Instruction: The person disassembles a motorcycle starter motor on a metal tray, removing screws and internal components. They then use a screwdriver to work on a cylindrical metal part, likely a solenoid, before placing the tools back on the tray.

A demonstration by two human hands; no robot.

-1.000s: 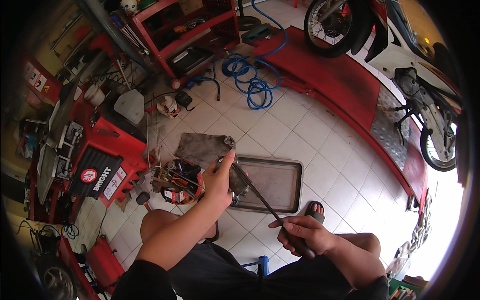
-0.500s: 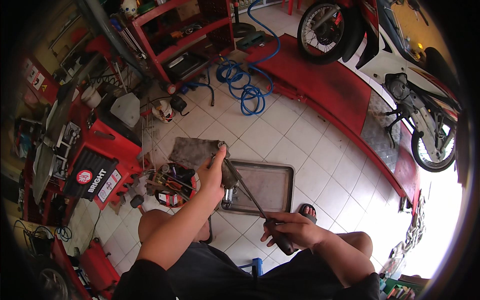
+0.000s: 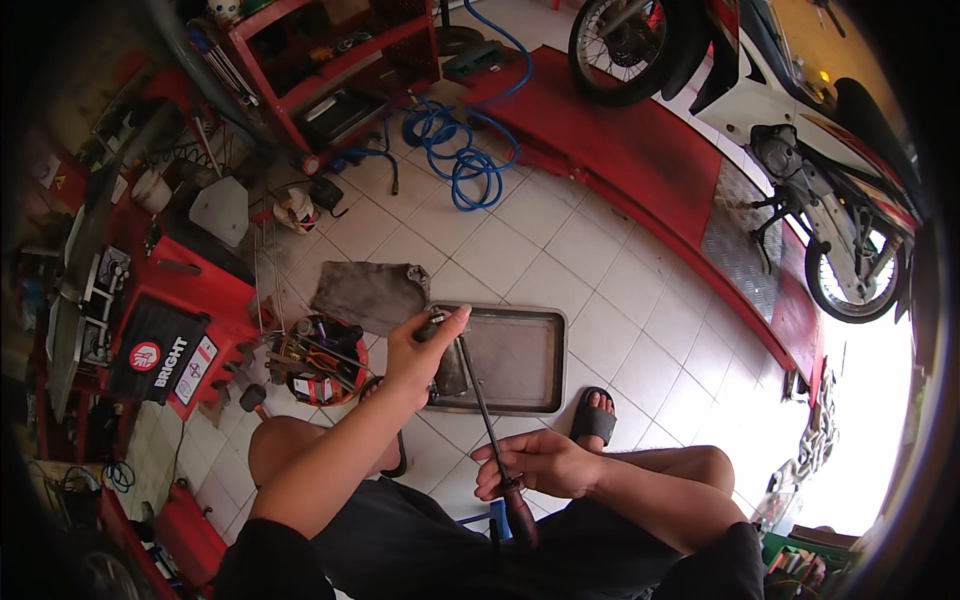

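Observation:
My left hand (image 3: 418,352) is closed around a dark metal part (image 3: 453,378), roughly cylindrical, over the left side of a shallow metal tray (image 3: 520,355). Its thumb points up and away from me. A long screwdriver (image 3: 519,516) with a dark red handle slants from my lap to that part; its tip is lost near my left hand. The fingers of my right hand (image 3: 548,463) curl about the screwdriver's shaft just above the handle. Left of the tray a grey cloth (image 3: 355,295) lies on the tiles.
A round red container (image 3: 318,360) of tools stands left of the tray, with a mallet (image 3: 253,397) nearby. A red tool cabinet (image 3: 190,310) is farther left. Beyond are a coiled blue hose (image 3: 470,165) and a red lift platform (image 3: 620,150) carrying a motorcycle (image 3: 800,160).
My right hand has shifted left and slid from the screwdriver's handle onto its shaft. The screwdriver is steeper. My left hand and the metal part have come lower and nearer.

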